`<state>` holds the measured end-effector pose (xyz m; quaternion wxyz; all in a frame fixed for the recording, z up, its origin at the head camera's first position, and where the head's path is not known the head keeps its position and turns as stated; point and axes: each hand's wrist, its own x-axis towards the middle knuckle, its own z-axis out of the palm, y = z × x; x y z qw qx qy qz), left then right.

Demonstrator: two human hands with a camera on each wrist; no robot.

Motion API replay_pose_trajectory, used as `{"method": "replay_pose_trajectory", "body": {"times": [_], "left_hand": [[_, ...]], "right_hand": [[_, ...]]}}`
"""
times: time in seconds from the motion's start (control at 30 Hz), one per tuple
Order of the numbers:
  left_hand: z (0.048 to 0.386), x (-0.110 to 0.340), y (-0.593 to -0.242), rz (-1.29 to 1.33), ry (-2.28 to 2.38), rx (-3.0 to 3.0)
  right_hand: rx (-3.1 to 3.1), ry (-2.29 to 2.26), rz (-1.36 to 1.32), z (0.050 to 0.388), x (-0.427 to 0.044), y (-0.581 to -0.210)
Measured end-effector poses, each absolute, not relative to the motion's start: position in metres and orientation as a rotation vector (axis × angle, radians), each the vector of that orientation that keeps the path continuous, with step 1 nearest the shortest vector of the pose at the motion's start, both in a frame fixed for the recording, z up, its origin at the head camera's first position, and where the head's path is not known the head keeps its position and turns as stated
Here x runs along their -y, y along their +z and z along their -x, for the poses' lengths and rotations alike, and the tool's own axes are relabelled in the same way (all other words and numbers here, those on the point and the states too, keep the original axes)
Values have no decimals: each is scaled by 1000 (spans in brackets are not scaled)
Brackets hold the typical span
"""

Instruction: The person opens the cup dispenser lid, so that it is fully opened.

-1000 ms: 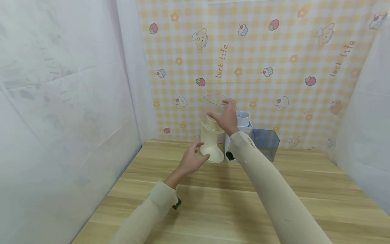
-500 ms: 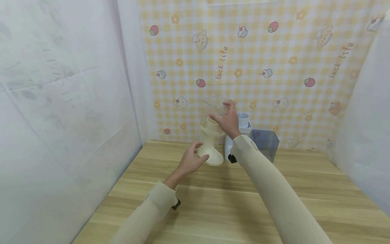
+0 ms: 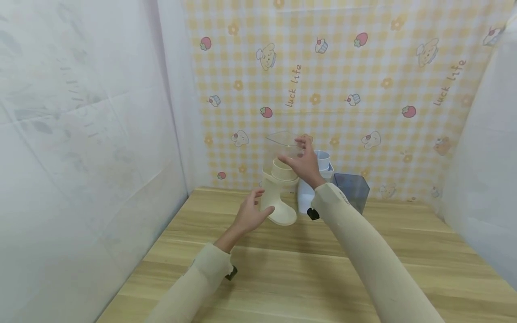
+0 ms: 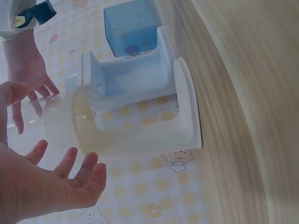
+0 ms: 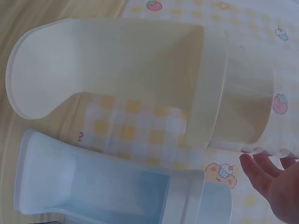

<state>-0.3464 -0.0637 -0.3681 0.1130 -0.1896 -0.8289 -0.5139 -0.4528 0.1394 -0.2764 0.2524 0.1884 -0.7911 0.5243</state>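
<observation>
A cream plastic stand (image 3: 269,193), boot-shaped with a short round collar, stands upright on the wooden table. On top of it is a clear see-through container (image 3: 278,149), its rim only faintly visible. My right hand (image 3: 304,162) grips this container's right side, thumb in front and fingers further back. Low on the stand's left side hovers my left hand (image 3: 248,216), fingers spread and loosely curved. In the left wrist view, its fingers (image 4: 86,175) lie close to the cream stand, with no clear contact.
Just right of the cream stand is a similar white stand (image 3: 305,197), partly hidden by the right arm. Beside it stands a dark bluish see-through box (image 3: 352,187). A yellow checked cloth (image 3: 323,67) hangs behind the wooden table (image 3: 282,278), with pale sheets (image 3: 93,179) at both sides.
The cream stand and its clear container have slid slightly forward, toward me and a little left, together with my right hand. My left hand has barely moved.
</observation>
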Motion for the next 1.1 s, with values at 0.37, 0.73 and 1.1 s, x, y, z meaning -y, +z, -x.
{"method": "replay_pose_trajectory", "body": {"times": [0.37,0.73,1.1], "left_hand": [[346,70,-373,504,-1536,2440],[343,73,-374,481,-1573,2444],[341,73,-382,488,-1548,2487]], "right_hand": [[2152,1528,-665,406,-142,-253],[2224,1566,-692,393,-158,-255],[2271,1601,-696,405,-177,-272]]}}
